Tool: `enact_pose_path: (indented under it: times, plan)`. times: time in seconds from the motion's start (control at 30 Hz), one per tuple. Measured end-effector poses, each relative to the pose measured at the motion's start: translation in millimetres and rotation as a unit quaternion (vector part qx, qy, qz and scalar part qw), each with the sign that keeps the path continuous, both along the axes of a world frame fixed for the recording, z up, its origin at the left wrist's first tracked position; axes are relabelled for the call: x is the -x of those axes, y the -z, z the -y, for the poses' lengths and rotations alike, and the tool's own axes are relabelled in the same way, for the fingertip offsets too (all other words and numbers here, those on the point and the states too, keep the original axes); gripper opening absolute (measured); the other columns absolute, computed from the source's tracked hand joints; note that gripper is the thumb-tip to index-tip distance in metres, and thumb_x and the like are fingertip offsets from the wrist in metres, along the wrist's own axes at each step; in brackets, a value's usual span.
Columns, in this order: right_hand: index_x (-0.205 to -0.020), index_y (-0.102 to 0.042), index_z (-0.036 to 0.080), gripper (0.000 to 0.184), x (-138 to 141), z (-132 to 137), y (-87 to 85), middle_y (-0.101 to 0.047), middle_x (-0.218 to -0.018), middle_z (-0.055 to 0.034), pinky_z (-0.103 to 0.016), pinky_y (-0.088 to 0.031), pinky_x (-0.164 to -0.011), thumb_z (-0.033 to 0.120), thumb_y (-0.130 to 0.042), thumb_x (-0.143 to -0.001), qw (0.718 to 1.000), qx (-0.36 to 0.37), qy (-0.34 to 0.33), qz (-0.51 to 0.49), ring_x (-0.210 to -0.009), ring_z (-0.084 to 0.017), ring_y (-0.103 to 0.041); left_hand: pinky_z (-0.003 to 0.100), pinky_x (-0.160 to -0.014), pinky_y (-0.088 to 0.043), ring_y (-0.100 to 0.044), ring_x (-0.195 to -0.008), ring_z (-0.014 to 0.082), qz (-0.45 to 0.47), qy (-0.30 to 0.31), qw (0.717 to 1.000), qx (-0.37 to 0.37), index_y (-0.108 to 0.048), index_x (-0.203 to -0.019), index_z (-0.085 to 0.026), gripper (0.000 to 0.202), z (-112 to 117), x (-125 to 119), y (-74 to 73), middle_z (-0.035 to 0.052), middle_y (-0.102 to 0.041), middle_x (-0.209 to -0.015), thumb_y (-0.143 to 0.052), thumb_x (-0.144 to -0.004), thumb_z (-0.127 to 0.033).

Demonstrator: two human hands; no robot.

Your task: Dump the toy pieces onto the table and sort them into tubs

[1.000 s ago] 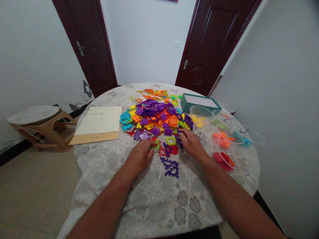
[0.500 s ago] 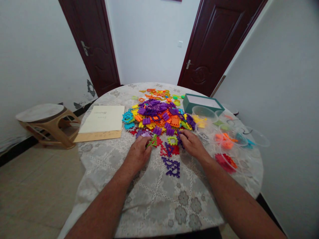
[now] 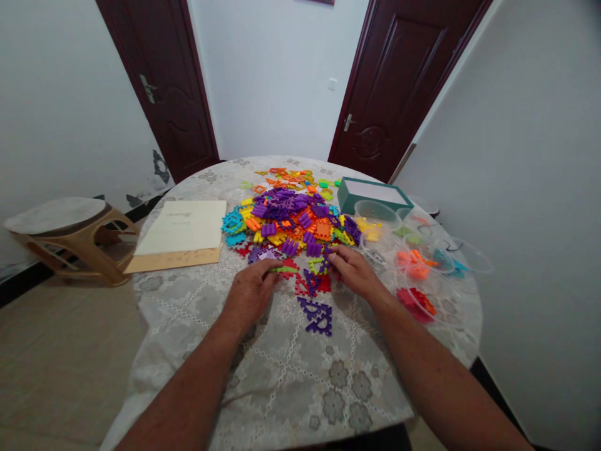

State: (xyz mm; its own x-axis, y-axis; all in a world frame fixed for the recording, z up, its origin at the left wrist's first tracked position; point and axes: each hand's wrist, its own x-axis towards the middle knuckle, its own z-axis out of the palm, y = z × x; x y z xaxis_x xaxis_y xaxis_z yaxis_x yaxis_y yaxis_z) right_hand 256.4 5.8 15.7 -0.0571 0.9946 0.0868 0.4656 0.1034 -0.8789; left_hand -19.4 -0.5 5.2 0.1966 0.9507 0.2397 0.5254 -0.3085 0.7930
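My left hand (image 3: pixel 248 293) pinches a green toothed building piece (image 3: pixel 288 269), seen nearly edge-on, at the near left of a heap of plastic interlocking pieces (image 3: pixel 293 203). On the heap's near right, my right hand (image 3: pixel 352 270) has its thumb and fingers closed on a purple toothed piece (image 3: pixel 325 257). Between the hands lie a yellow-green square frame (image 3: pixel 316 267), red pieces (image 3: pixel 323 284) and a purple triangle (image 3: pixel 311 282). Nearer to me, purple pieces with cut-outs (image 3: pixel 318 317) rest joined or touching; which, I cannot tell.
An open notebook (image 3: pixel 183 225) lies at the left. To the right stand a green box (image 3: pixel 347 199) and several clear plastic tubs (image 3: pixel 375 216), some with coloured pieces. A patterned cloth (image 3: pixel 282 376) covers the round table. A stool (image 3: pixel 56 216) stands left on the floor.
My left hand has turned the green piece from face-up to nearly edge-on. My right hand still grips the purple piece. The whole view has shifted slightly, with things appearing further left.
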Motion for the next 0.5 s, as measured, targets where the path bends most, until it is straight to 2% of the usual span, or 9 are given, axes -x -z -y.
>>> enact_pose_path:
  times: [0.17, 0.37, 0.5]
  plan:
    - [-0.122, -0.062, 0.02, 0.039, 6.5, 5.5, -1.5, -0.06, -0.071, 0.0034, -0.025, -0.043, -0.05, 0.047, -0.055, -0.095, 0.995, 0.059, -0.031, -0.075, -0.053, -0.013, -0.054, 0.039, -0.103, -0.051, -0.071, -0.108, 0.0228, 0.041, 0.0, 0.999, 0.012, -0.079, -0.109, -0.024, 0.029, -4.7, 0.9, 2.7, 0.0053, -0.079, -0.113, -0.059, -0.088, -0.027]
    - [-0.128, -0.062, 0.021, 0.04, 9.6, 10.1, -0.6, -0.06, -0.074, 0.003, -0.025, -0.044, -0.055, 0.045, -0.055, -0.097, 0.992, 0.063, -0.09, -0.061, -0.059, -0.013, -0.056, 0.042, -0.105, -0.052, -0.072, -0.108, 0.0247, 0.049, 0.005, 0.997, 0.06, -0.08, -0.109, -0.023, 0.032, -4.2, -1.7, -7.3, 0.0059, -0.08, -0.115, -0.064, -0.081, -0.025]
    - [-0.133, -0.061, 0.02, 0.042, 10.1, 10.7, 2.8, -0.062, -0.077, 0.0022, -0.025, -0.044, -0.058, 0.044, -0.054, -0.1, 0.992, 0.047, -0.116, -0.033, -0.063, -0.014, -0.056, 0.04, -0.1, -0.054, -0.073, -0.102, 0.024, 0.059, 0.007, 0.996, 0.073, -0.08, -0.111, -0.022, 0.032, -3.3, -2.2, -8.2, 0.0062, -0.08, -0.111, -0.066, -0.082, -0.027]
